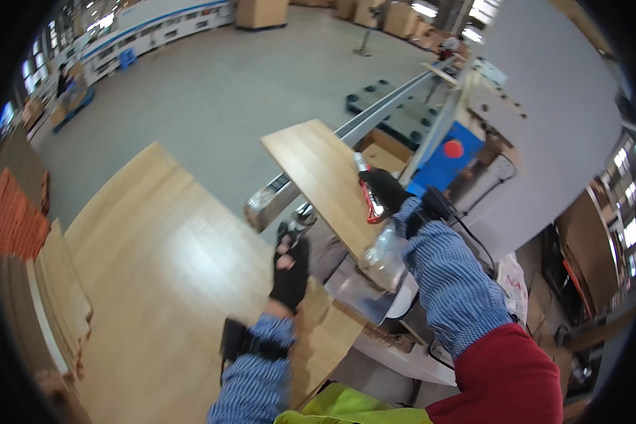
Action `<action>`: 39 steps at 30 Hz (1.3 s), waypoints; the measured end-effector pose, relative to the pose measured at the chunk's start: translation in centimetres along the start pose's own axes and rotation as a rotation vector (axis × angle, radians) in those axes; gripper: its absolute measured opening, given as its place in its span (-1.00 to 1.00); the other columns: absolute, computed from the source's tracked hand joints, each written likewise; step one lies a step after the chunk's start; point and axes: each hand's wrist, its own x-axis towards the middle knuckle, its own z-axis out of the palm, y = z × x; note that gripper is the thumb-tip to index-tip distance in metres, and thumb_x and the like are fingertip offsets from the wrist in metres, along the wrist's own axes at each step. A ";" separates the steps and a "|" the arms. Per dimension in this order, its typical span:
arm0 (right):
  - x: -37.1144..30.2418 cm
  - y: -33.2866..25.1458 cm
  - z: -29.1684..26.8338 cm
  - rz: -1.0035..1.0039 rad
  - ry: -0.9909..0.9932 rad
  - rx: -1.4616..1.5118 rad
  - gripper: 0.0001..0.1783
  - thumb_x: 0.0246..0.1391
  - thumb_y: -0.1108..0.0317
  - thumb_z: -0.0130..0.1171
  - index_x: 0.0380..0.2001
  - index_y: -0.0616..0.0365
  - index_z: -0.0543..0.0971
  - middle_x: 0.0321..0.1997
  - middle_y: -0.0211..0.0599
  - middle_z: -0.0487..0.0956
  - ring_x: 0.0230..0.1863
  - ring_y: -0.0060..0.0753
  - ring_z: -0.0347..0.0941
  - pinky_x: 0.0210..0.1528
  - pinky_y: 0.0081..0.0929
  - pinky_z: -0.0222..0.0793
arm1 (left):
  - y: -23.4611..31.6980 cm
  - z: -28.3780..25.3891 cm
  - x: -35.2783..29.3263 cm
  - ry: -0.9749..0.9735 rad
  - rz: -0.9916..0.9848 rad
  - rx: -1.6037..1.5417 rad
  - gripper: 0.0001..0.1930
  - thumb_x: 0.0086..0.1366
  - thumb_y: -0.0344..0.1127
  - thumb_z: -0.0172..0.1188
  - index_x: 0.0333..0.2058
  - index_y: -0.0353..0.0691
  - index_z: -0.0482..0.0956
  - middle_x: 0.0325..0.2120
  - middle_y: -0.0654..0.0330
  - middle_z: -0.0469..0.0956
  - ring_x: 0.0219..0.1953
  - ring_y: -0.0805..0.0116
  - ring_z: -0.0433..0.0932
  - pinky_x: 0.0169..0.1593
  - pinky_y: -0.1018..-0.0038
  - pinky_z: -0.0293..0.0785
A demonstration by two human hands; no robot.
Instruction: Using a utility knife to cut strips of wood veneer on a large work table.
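Note:
My right hand [387, 191], in a black glove, is closed around a slim red and silver hand tool [369, 192], its exact kind unclear. The tool lies over the right edge of a narrow light wood board [314, 166]. That board rests tilted across a metal rail [385, 106]. My left hand [290, 272], in a black glove with bare fingertips, is curled beside the right edge of a large wood panel [162, 247]. Just past its fingers is a shiny metal part [304, 216]; whether the fingers grip it or something else is hidden.
Clear plastic wrap [385, 254] covers the board's near corner; more wraps the rail end [261, 205]. To the right stands a machine with a blue panel [449, 159] and red button [453, 148]. Stacked sheets [56, 297] and orange material [18, 219] are at left.

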 end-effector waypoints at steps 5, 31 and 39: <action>-1.9 -15.1 3.2 0.364 -0.067 0.309 -0.58 0.10 0.04 0.03 -0.55 0.21 0.52 -0.53 -0.01 0.48 -0.42 -0.02 0.48 -0.34 -0.16 0.31 | 2.7 0.2 0.0 0.392 0.147 0.575 -0.58 0.35 -0.36 0.05 0.11 -0.42 0.24 -0.29 0.13 0.45 -0.18 0.29 0.43 -0.02 0.48 0.36; 5.3 -24.2 19.9 -0.003 -0.269 0.786 -0.74 0.19 0.23 -0.06 -0.38 0.17 0.52 -0.46 0.00 0.53 -0.38 0.01 0.50 -0.34 -0.20 0.35 | 12.5 -20.5 -2.7 0.510 -0.287 1.503 -0.20 0.31 0.15 -0.09 0.31 -0.36 0.00 0.17 -0.09 0.29 0.25 -0.07 0.18 0.31 0.01 -0.08; 3.6 -29.2 16.8 0.173 -0.473 0.856 -0.56 0.21 0.05 -0.03 -0.50 0.23 0.52 -0.65 -0.28 0.45 -0.57 -0.45 0.37 -0.40 -0.38 0.31 | 14.7 -23.5 -5.8 0.515 -0.222 1.248 -0.35 0.26 -0.18 0.18 0.19 -0.48 0.20 -0.03 -0.10 0.43 0.14 0.01 0.34 0.22 0.42 0.23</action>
